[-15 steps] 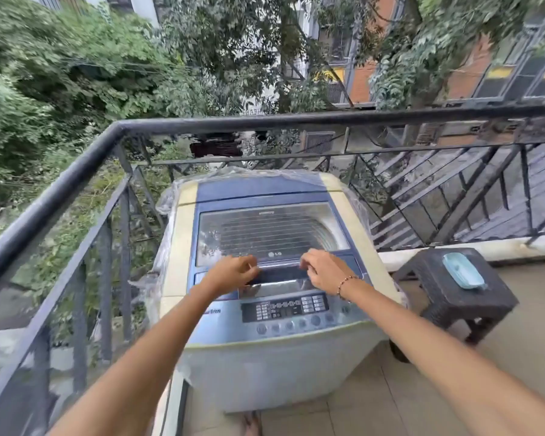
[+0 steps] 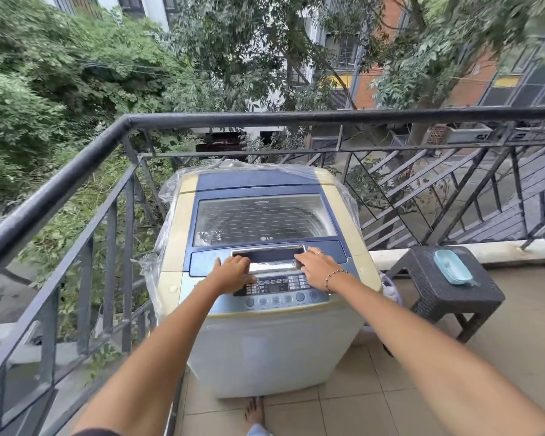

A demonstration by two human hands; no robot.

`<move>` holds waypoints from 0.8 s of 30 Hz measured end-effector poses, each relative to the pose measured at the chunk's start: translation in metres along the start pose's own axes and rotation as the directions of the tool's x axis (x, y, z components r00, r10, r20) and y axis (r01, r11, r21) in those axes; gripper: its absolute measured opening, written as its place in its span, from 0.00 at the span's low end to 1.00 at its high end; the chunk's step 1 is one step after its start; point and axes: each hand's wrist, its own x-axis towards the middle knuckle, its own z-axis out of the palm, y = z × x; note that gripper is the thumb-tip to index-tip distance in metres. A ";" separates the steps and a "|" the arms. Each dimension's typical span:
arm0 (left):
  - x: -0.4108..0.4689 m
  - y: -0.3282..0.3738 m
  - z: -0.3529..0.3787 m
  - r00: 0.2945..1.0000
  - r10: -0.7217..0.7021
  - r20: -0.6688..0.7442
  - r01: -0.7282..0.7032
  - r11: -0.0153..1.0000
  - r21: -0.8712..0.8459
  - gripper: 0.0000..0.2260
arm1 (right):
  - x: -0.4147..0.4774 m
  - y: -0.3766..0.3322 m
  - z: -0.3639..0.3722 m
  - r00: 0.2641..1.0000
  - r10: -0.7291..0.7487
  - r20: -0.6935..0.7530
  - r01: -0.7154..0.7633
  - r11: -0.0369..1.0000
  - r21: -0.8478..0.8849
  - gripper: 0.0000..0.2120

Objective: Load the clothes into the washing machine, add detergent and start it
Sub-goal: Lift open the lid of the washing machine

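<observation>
Cream-and-blue top-loading washing machine [image 2: 265, 325] stands in the balcony's corner, back edge against the black metal railing [image 2: 76, 174], control panel facing the person. Long axis vertical; top face runs front to back away from the camera. Clear plastic wrap [image 2: 167, 196] bunched around its back and left side. Lid [image 2: 261, 218] shut, ribbed window, "LG" logo at the window's front edge; small print at the back edge unreadable. Button labels on the panel [image 2: 274, 286] too small to read.

Left hand [image 2: 233, 270]: fingers curled, resting at the left end of the chrome lid handle recess [image 2: 268, 254]. Right hand [image 2: 317, 267]: fingers spread flat at the recess's right end, beaded bracelet on the wrist. Neither has a closed grip on anything.

Dark woven-pattern plastic stool [image 2: 447, 291] right of the machine, light blue oval dish [image 2: 452, 266] on it.
</observation>
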 end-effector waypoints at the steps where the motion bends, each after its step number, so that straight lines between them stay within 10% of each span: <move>1: 0.000 0.001 0.002 1.000 -0.002 -0.025 0.002 1.000 -0.006 0.17 | 0.002 -0.001 0.001 1.000 0.005 -0.009 -0.005 1.000 -0.002 0.13; 17: -0.003 0.006 -0.020 0.969 0.021 -0.247 -0.030 0.999 -0.030 0.12 | 0.008 0.007 -0.030 0.987 -0.095 -0.126 0.093 0.995 -0.022 0.10; 24: -0.003 -0.011 -0.069 0.776 0.125 -0.619 -0.166 0.986 -0.008 0.17 | 0.034 0.008 -0.089 0.914 -0.091 -0.396 0.127 0.990 0.066 0.07</move>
